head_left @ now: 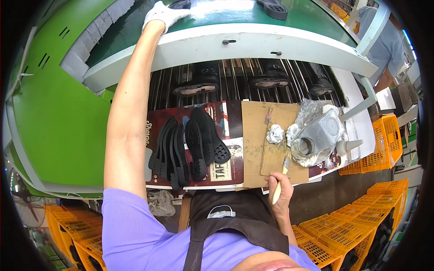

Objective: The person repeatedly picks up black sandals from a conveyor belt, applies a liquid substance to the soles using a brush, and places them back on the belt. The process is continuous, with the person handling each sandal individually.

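My left hand [163, 16], in a white glove, reaches over the pale metal rail to the green conveyor belt [217, 19]. It grips a black shoe sole [181, 4] there, cut off by the top of the view. Between the bare fingers of my right hand [281, 193] is a paintbrush [279, 185] with a pale handle, its bristles up over the cardboard [260, 165]. Left of the cardboard lie several black shoe soles [194, 144] on a dark red printed board. A wrapped metal container [318, 135] with a round opening stands right of the brush.
Behind the boards, black shoes [201, 83] rest on a rack of metal rods. Another sole [273, 9] lies farther along the belt. Crumpled white wads [275, 134] and a nozzled bottle [348, 147] flank the container. Orange crates [357, 221] stand at right; a person [379, 40] is beyond.
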`<state>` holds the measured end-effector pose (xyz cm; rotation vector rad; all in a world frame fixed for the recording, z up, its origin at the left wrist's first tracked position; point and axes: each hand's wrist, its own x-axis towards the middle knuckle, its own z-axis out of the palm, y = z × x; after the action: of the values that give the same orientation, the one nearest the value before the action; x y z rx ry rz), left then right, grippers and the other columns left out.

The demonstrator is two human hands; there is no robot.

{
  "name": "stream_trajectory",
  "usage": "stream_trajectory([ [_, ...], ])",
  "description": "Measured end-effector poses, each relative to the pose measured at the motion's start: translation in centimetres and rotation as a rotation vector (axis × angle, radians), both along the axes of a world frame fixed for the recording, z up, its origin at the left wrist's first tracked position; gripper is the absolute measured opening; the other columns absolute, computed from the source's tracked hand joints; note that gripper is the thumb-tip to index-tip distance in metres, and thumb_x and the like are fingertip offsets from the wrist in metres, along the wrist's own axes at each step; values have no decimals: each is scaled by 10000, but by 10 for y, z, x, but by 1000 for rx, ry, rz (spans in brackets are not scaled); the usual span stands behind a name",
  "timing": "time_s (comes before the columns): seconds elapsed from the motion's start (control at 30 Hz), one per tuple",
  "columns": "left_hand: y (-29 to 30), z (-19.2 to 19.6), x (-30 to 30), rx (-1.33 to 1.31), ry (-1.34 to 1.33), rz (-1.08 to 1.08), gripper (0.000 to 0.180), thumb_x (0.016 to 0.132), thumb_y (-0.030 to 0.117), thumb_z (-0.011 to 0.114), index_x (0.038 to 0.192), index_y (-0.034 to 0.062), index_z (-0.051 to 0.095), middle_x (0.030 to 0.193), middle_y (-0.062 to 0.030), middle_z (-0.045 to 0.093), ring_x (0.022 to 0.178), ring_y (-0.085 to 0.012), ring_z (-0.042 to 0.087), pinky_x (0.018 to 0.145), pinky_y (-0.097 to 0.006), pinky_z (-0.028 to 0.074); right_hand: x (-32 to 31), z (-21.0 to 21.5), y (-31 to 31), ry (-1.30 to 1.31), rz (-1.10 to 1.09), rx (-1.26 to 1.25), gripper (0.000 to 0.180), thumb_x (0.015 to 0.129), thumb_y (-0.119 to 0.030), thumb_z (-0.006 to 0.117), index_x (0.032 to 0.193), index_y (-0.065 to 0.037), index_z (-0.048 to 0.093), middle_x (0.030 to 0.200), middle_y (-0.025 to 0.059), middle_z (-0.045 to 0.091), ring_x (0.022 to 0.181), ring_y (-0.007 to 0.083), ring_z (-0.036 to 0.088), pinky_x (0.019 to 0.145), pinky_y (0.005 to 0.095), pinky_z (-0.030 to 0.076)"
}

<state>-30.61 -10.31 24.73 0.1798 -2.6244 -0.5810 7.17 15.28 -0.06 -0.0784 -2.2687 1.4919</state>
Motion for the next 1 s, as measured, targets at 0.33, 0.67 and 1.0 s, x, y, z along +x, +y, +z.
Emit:
stream_trajectory([
  [0.33,-14,-16,-37,-184,30,-200,1123,556,713,676,1333,-48,394,1319,-237,467,1221,-326,470,1030,-355,361,-1,5,-2,-46,-25,-80,89,873,-47,608,939,10,594,740,91,636,585,131,585,549,247,468],
  [0.67,-18,-20,-47,-184,-11,-199,1140,567,780,609,1320,-56,423,1330,-230,467,1231,-323,467,1033,-348,355,2,7,-5,-43,-4,-55,86,880,-38,593,950,11,591,733,80,635,584,115,583,542,237,471],
  [1.0,-14,-10,-39,14,-78,-305,943,639,801,491,1222,66,579,1207,-218,574,1173,-340,521,989,-379,381,4,18,-7,-52,-13,-25,112,828,-21,644,934,5,622,799,114,639,704,207,634,628,284,491],
])
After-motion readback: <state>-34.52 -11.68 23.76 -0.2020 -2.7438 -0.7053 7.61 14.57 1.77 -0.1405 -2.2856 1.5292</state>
